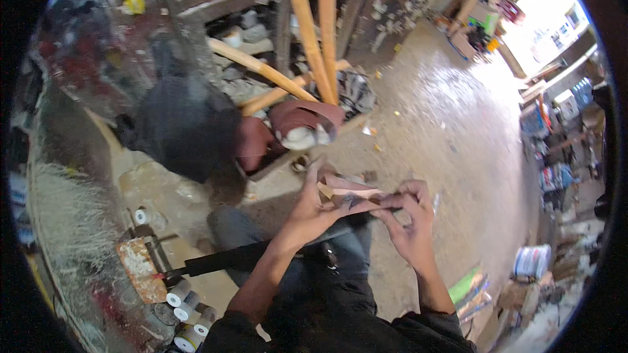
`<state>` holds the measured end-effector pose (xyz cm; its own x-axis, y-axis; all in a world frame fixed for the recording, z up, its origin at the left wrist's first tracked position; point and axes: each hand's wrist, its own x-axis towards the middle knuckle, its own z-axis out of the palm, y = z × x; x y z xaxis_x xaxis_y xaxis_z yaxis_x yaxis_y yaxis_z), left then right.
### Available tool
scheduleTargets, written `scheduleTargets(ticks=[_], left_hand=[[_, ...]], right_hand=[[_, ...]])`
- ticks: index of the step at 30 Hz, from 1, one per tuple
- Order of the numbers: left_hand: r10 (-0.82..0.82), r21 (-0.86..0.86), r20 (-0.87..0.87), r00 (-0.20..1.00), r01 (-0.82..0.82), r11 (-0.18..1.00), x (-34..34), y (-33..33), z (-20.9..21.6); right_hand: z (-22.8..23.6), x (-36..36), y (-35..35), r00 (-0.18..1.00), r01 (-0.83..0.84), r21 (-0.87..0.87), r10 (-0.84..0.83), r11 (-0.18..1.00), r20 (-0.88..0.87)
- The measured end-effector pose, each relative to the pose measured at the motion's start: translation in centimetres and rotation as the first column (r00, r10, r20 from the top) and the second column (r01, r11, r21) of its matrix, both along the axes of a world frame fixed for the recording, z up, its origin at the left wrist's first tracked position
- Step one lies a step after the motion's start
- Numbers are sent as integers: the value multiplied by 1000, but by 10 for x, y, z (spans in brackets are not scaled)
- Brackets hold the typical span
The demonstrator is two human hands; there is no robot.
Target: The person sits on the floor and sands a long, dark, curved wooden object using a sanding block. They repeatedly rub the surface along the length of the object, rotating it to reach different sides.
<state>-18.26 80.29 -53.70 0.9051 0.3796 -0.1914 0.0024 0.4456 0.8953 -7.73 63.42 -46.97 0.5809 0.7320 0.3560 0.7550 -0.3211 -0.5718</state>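
One small tan and pinkish piece (pixel 355 196), just off centre toward 5 o'clock, between the left hand (pixel 315 201) and the right hand (pixel 407 209). Near end, toward 9 o'clock, grasped between thumb and fingers of the left hand; opposite end, toward 3 o'clock, pinched by thumb and fingertips of the right hand. Thin and angled in shape, with a dark patch on top; too blurred to tell whether wood or folded sheet. Below, at 6 o'clock, dark clothing (pixel 314 317) and blue-grey trousers (pixel 229 227).

Just beyond the hands, from the centre toward 11 o'clock, a box (pixel 268 165) with reddish-brown sheets (pixel 304 114) and a white round thing (pixel 299 138). At 12 o'clock, wooden sticks (pixel 313 49), two nearly upright, others slanting. At 10 o'clock, a large dark rounded shape (pixel 186 127), blurred.

Toward 7 o'clock, a black bar (pixel 226 259) passing beneath the left forearm, and several white-ended rolls (pixel 186 310) in a cluster. At 8 o'clock, an orange-brown board (pixel 142 269) smeared with white. Dusty brown floor (pixel 432 117) at 2 o'clock, with scattered scraps and, farther out, a bright opening (pixel 553 16). At 4 o'clock, near the rim, a white bucket (pixel 532 261).
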Motion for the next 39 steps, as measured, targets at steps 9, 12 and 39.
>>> scheduleTargets(ticks=[9,12,39], left_hand=[[-394,-21,188,900,405,914,24,-47,-18],[-354,-97,203,913,378,921,30,-70,-15],[-181,-10,385,905,200,980,115,-186,-16]], right_hand=[[-1,19,-45,718,287,89,-153,954,-679],[-5,23,-57,629,362,90,-172,928,-758],[-78,-20,-71,368,246,965,912,94,-183]])
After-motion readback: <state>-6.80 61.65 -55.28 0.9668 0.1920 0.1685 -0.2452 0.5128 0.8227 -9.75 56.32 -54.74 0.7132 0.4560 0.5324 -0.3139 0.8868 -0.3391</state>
